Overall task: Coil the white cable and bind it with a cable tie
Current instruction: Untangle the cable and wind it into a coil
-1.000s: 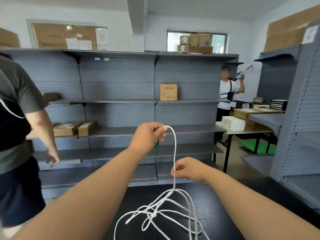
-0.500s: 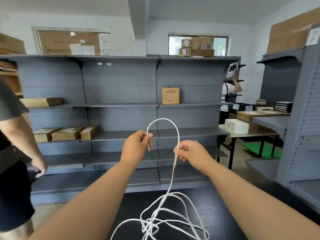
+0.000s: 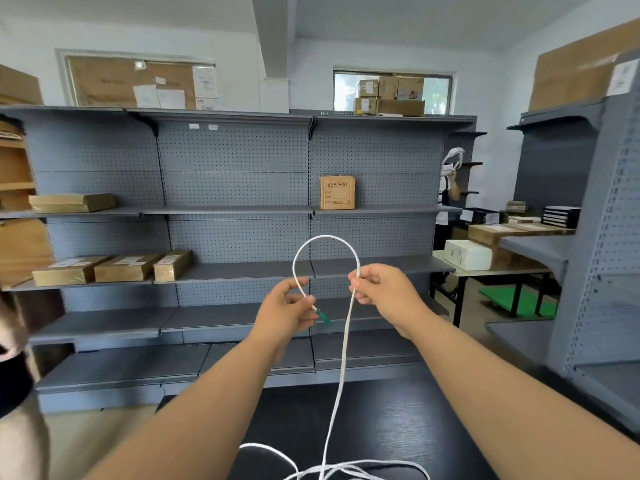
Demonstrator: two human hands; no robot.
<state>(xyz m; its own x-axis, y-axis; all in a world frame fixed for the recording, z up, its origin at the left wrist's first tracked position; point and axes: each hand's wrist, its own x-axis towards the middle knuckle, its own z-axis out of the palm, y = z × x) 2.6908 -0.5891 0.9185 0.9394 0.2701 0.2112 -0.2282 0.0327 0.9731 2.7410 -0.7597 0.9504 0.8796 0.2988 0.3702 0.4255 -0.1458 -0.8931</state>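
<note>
Down at the bottom edge, loose strands of the white cable [image 3: 341, 368] lie tangled on the black table [image 3: 391, 420], and the frame cuts them off, so how much slack sits there is anyone's guess. One strand climbs straight up to the right hand [image 3: 382, 292], whose thumb and fingertips are pinched shut on it; the other fingers curl in behind, partly hidden. From that pinch the cable arches over in a single open loop and drops into the left hand [image 3: 287, 311], closed around the cable's end between thumb and forefinger. Just below that grip a green connector [image 3: 323, 316] pokes out, too blurred to read its shape. Both hands are raised side by side, near each other but apart, well above the table. No cable tie can be made out in either hand.

Behind them stand the grey pegboard shelves [image 3: 235, 209], with brown boxes [image 3: 110, 268] on the left and one upright carton [image 3: 337, 192] in the middle. At the far left edge, a bystander [image 3: 14, 375] is mostly cropped away. Far right, another person [image 3: 446, 195] is half hidden by the shelf end, holding something white overhead.
</note>
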